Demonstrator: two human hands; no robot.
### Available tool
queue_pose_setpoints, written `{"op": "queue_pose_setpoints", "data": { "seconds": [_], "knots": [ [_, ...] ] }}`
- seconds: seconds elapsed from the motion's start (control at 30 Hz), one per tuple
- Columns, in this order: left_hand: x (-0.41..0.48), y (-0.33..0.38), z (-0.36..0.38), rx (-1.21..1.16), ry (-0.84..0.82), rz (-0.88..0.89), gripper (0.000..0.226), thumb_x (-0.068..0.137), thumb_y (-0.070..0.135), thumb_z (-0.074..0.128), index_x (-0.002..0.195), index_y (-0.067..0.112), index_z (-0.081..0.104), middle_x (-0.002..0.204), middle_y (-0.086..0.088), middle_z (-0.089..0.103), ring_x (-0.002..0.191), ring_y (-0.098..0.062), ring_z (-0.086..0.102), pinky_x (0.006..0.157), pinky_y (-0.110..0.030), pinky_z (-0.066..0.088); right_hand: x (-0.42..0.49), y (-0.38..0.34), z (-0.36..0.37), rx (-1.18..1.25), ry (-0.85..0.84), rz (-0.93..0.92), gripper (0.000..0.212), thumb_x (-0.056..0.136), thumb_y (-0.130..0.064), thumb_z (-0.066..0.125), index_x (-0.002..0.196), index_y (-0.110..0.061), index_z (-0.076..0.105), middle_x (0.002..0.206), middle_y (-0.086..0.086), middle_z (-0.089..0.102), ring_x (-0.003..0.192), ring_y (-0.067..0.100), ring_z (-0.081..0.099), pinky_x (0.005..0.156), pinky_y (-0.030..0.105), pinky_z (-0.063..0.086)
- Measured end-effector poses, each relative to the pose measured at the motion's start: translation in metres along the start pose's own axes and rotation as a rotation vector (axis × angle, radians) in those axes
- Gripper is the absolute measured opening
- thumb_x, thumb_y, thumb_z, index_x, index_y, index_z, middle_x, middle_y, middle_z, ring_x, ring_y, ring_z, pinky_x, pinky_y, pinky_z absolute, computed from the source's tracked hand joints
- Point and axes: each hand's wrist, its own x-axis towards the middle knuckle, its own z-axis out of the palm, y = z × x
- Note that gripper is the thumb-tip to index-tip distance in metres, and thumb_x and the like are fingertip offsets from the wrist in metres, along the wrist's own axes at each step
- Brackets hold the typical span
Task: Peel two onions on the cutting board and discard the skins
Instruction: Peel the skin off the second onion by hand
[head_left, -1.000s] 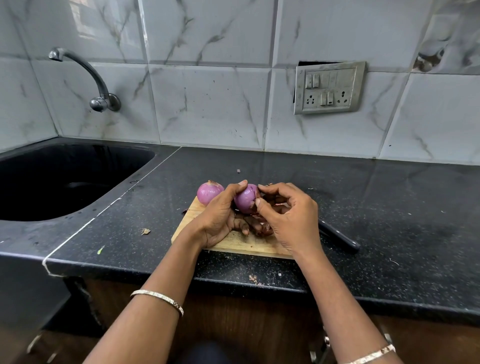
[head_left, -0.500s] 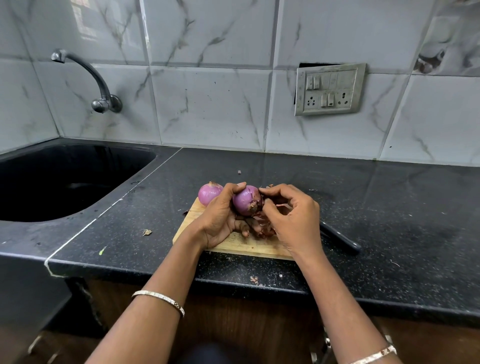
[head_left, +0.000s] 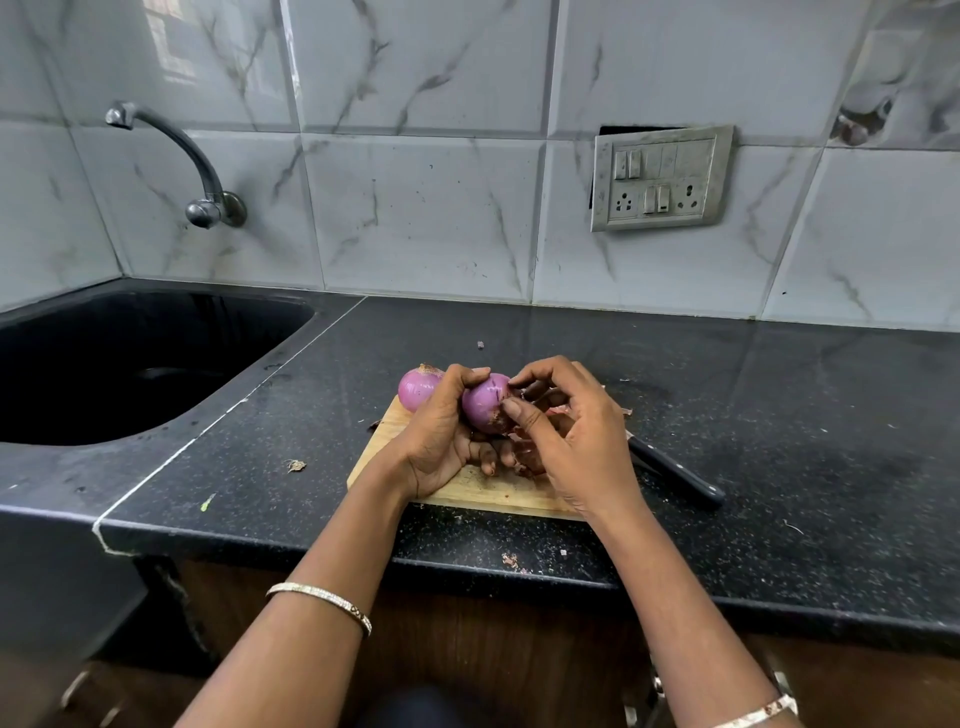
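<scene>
Peeling looks nearly done on the onion. At frame centre the left hand grips it with curled fingers over the cutting board, and the right hand pinches its ragged end between thumb and forefinger. The other onion, apparently bare, sits at the board's far left corner. What remains, I judge, is to strip the last scrap and then gather the skins under the hands. The board lies near the desk front edge, with a knife just to its right. The sink lies open at left.
</scene>
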Motion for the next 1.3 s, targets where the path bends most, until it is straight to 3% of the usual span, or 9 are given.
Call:
{"op": "queue_pose_setpoints", "data": {
  "seconds": [0.23, 0.4, 0.67, 0.9, 1.3],
  "knots": [
    [-0.0004, 0.0003, -0.0008, -0.032, -0.001, 0.004, 0.055, 0.103, 0.040, 0.033, 0.084, 0.005, 0.071, 0.075, -0.020, 0.062, 0.046, -0.023, 0.059, 0.036, -0.022, 0.041, 0.0001, 0.0031, 0.0017, -0.046, -0.023, -0.012, 0.013, 0.090, -0.011, 0.073, 0.095, -0.021, 0.066, 0.096, -0.009, 0.061, 0.088, 0.013, 0.062, 0.078, 0.042, 0.054],
    [-0.0001, 0.0004, -0.0012, -0.017, -0.004, 0.009, 0.054, 0.103, 0.040, 0.034, 0.091, 0.003, 0.071, 0.081, -0.024, 0.061, 0.047, -0.024, 0.058, 0.037, -0.023, 0.041, -0.0006, -0.0003, 0.0015, -0.048, -0.040, -0.040, 0.015, 0.094, -0.016, 0.071, 0.106, -0.022, 0.065, 0.102, -0.010, 0.061, 0.094, 0.009, 0.062, 0.082, 0.034, 0.054],
    [-0.0016, 0.0002, -0.0001, -0.001, 0.000, 0.007, 0.048, 0.102, 0.038, 0.034, 0.093, 0.004, 0.066, 0.076, -0.020, 0.061, 0.046, -0.023, 0.058, 0.036, -0.023, 0.041, 0.0003, 0.0006, -0.0001, -0.086, -0.044, -0.041, 0.009, 0.095, -0.010, 0.068, 0.096, -0.018, 0.065, 0.093, -0.008, 0.060, 0.089, 0.011, 0.059, 0.078, 0.018, 0.045],
    [-0.0015, 0.0009, 0.0009, 0.006, 0.007, 0.016, 0.050, 0.102, 0.038, 0.034, 0.093, 0.001, 0.067, 0.073, -0.019, 0.061, 0.045, -0.023, 0.057, 0.035, -0.022, 0.041, 0.0009, -0.0006, 0.0004, -0.080, -0.048, -0.054, 0.013, 0.095, -0.014, 0.068, 0.104, -0.020, 0.062, 0.100, -0.007, 0.062, 0.091, 0.010, 0.061, 0.079, 0.021, 0.048],
    [-0.0017, 0.0004, 0.0006, 0.025, 0.011, 0.012, 0.048, 0.103, 0.038, 0.034, 0.093, 0.001, 0.063, 0.068, -0.017, 0.059, 0.045, -0.023, 0.057, 0.035, -0.022, 0.040, 0.0000, 0.0033, 0.0004, -0.097, -0.052, -0.036, 0.008, 0.096, -0.009, 0.065, 0.097, -0.015, 0.061, 0.095, -0.006, 0.059, 0.089, 0.010, 0.058, 0.077, 0.025, 0.047]
  ]
}}
